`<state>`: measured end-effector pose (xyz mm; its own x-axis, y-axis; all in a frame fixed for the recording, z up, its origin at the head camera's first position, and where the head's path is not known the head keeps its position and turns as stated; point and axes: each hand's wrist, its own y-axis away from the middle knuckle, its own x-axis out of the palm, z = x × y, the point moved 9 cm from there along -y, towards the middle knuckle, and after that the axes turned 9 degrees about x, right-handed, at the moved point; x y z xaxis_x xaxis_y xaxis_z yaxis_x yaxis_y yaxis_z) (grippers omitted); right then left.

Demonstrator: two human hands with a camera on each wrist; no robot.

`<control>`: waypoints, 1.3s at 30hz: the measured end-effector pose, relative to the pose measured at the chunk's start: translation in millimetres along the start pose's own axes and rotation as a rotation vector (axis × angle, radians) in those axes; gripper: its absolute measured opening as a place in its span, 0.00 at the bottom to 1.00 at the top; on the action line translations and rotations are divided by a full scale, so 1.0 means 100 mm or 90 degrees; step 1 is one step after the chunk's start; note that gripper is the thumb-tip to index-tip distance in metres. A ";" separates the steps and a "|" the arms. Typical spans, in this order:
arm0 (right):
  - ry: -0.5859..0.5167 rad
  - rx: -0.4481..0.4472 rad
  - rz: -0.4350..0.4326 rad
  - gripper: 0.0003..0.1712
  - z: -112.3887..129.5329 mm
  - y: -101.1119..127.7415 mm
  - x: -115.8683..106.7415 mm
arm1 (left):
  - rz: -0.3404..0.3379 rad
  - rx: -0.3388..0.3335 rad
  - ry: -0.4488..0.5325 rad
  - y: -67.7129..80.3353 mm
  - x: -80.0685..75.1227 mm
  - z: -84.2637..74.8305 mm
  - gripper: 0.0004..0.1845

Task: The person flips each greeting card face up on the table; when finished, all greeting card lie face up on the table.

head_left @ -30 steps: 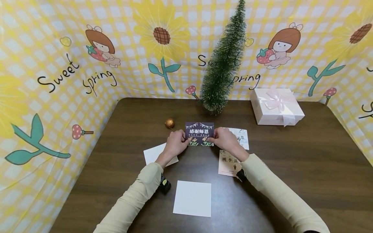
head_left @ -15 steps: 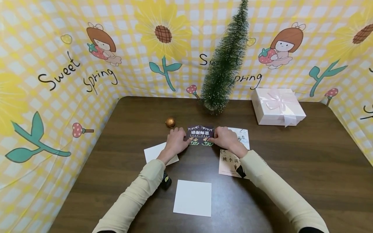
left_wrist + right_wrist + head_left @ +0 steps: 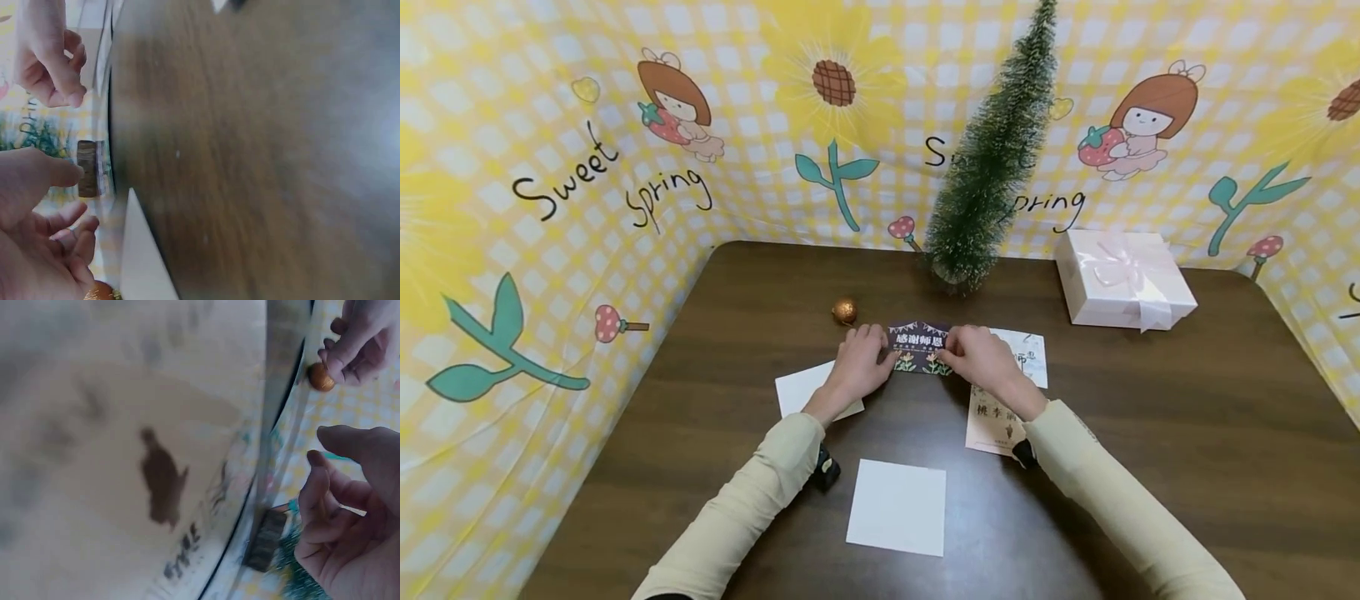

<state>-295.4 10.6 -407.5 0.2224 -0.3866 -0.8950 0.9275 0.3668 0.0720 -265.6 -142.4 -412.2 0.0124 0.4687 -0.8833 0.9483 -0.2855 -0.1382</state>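
A dark purple greeting card (image 3: 920,348) with white lettering and yellow flowers sits between both hands in the head view, tilted back. The left hand (image 3: 857,364) holds its left edge, thumb on the printed front. At the opposite edge, the right hand (image 3: 981,356) pinches with thumb and fingers. From the left wrist, the left hand (image 3: 44,219) shows thumb and fingertips apart; from the right wrist, only a narrow gap parts those of the right hand (image 3: 350,506). The card itself cannot be made out in the wrist views.
A white envelope (image 3: 808,386) lies by the left wrist and a white square (image 3: 897,507) in front. A pale blue card (image 3: 1032,354) and a peach card (image 3: 992,425) lie under the right arm. Behind are a copper ball (image 3: 845,311), a small tree (image 3: 988,167) and a ribboned box (image 3: 1123,283).
The purple card has leaned back and looks shorter. Both hands have come slightly closer together and cover more of its sides. The head view has shifted a little.
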 end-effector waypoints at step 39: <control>0.321 -0.543 0.082 0.52 0.86 1.89 0.56 | 0.146 0.341 -0.235 1.56 0.04 -0.61 0.22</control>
<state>-82.0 -14.1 -406.1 -0.0309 0.0306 -0.9991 0.3353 0.9419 0.0185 -98.1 -134.5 -410.3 -0.0051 0.0596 -0.9982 0.6460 -0.7617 -0.0488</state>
